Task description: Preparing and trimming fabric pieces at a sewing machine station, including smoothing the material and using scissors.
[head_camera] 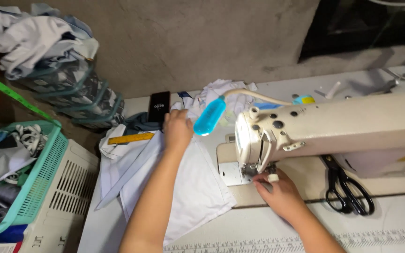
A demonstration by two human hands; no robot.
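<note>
Sewing step in hand, by the look of it: setting up at the needle before a seam. Right hand (280, 189) at the presser foot of the cream sewing machine (333, 129), fingertips pinched on a small white piece (273, 178) right under the needle area; exactly what that piece is, too small to tell. Left hand (177, 130) further left and farther away, laid palm down with fingers loosely curled on the white cloth (188, 187), gripping nothing firmly, just pressing it flat against the desk (258, 229). Cloth spread left of the machine bed, near edge hanging toward the desk front.

Next move, as a judgement: calls for drawing the cloth rightward under the foot while keeping fingers away from the needle.

Around: black scissors (348, 187) right of the needle, near the machine base. Blue lamp head (209, 117) on a bent neck above the cloth. Yellow ruler (131, 138) and dark phone (159, 106) at the far left. Teal basket (38, 173) of fabric beyond the desk's left edge. Small yellow-and-blue label patch (304, 99) far behind the machine, rectangular.
</note>
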